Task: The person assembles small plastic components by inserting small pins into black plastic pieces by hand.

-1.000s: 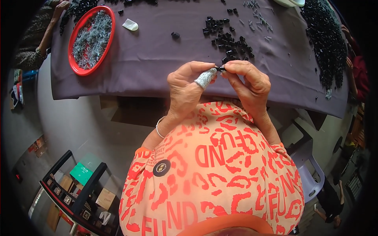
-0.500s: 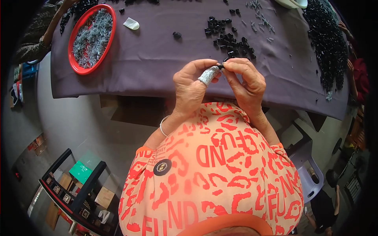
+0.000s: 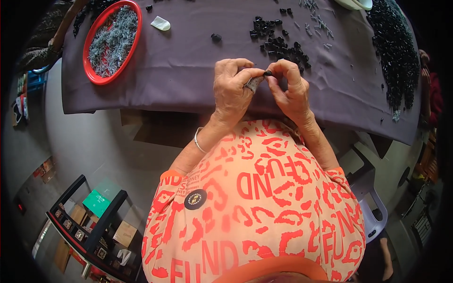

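Note:
Above the near edge of the cloth-covered table (image 3: 179, 89), a small black piece (image 3: 268, 73) is pinched between my two hands. My left hand (image 3: 232, 89) closes on its left side with thumb and finger; a grey fabric sleeve (image 3: 254, 84) covers one digit. From the other side, my right hand (image 3: 290, 87) holds the piece between thumb and fingertips. Its exact shape is mostly hidden by the fingers. Just beyond lies a loose cluster of small black cap-like parts (image 3: 285, 51). Thin silvery pins (image 3: 309, 30) are scattered to the right of it.
At left stands a red basin (image 3: 138, 40) heaped with silvery pins. A white fabric finger cover (image 3: 160, 23) and one lone black part (image 3: 216, 37) lie nearby. A large black heap (image 3: 394, 52) spreads at right. Other people's arms show at both sides; a grey chair (image 3: 373, 207) stands behind right.
Both hands have shifted slightly away from me, the black piece with them. My left hand has turned, so less of the grey sleeve shows. The view has moved slightly.

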Action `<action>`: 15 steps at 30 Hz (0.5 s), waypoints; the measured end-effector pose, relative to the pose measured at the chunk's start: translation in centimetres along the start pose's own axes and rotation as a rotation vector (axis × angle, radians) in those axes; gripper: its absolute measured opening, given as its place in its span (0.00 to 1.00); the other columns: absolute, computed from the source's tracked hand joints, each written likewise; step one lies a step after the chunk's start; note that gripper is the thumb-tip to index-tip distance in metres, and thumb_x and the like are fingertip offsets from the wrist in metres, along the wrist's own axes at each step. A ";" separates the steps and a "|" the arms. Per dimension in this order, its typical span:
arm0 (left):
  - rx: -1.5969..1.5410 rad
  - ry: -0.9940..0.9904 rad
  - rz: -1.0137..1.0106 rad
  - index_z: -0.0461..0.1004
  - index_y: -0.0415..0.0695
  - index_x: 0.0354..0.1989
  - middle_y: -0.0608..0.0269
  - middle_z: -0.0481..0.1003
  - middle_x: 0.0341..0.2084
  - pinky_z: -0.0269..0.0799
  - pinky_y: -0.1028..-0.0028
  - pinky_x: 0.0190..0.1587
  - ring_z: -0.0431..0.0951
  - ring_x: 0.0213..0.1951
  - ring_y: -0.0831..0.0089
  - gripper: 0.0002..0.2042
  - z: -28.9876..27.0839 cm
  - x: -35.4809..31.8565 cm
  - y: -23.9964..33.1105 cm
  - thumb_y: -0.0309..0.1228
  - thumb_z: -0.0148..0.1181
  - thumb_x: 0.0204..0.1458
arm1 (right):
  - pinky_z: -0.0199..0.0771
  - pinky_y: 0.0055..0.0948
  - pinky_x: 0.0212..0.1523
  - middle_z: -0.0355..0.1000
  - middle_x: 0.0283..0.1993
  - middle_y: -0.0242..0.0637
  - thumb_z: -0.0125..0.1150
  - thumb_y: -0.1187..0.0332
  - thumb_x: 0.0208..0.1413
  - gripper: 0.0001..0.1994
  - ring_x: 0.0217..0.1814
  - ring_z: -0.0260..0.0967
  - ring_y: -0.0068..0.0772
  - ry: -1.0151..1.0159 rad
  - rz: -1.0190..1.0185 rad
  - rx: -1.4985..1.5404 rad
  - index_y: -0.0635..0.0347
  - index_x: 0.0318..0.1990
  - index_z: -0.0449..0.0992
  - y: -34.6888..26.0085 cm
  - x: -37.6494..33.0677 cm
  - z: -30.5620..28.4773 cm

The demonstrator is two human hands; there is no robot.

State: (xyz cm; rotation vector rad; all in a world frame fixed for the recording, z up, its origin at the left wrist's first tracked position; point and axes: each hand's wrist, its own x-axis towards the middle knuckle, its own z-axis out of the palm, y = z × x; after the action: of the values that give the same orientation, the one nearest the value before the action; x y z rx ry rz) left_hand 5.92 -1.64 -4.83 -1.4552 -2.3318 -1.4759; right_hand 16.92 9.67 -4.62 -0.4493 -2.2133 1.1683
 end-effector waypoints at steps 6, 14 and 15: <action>-0.194 -0.047 -0.298 0.77 0.44 0.35 0.59 0.74 0.32 0.71 0.67 0.40 0.74 0.37 0.61 0.10 -1.8 0.3 -0.7 0.19 0.59 0.43 | 0.74 0.27 0.36 0.71 0.35 0.38 0.59 0.84 0.48 0.16 0.33 0.73 0.33 -0.082 -0.164 -0.170 0.63 0.44 0.66 0.6 0.0 0.4; -0.659 -0.501 -0.907 0.73 0.36 0.37 0.65 0.76 0.24 0.65 0.86 0.16 0.73 0.19 0.84 0.07 -2.3 3.6 0.6 0.23 0.58 0.50 | 0.74 0.30 0.33 0.71 0.35 0.41 0.59 0.85 0.46 0.18 0.33 0.73 0.37 -0.057 -0.194 -0.197 0.63 0.45 0.66 0.5 0.0 0.4; -0.692 -0.533 -0.932 0.73 0.35 0.36 0.64 0.76 0.24 0.66 0.85 0.17 0.74 0.19 0.83 0.07 -2.3 3.9 0.5 0.22 0.59 0.48 | 0.73 0.31 0.32 0.70 0.35 0.41 0.60 0.85 0.45 0.19 0.32 0.73 0.38 -0.050 -0.200 -0.193 0.62 0.45 0.66 0.6 -0.1 0.4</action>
State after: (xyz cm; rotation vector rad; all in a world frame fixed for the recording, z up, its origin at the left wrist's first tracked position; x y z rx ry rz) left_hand 3.07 -0.57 -1.46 -0.8618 -3.2940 -2.5715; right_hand 16.81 9.70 -5.34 -0.2702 -2.3633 0.8743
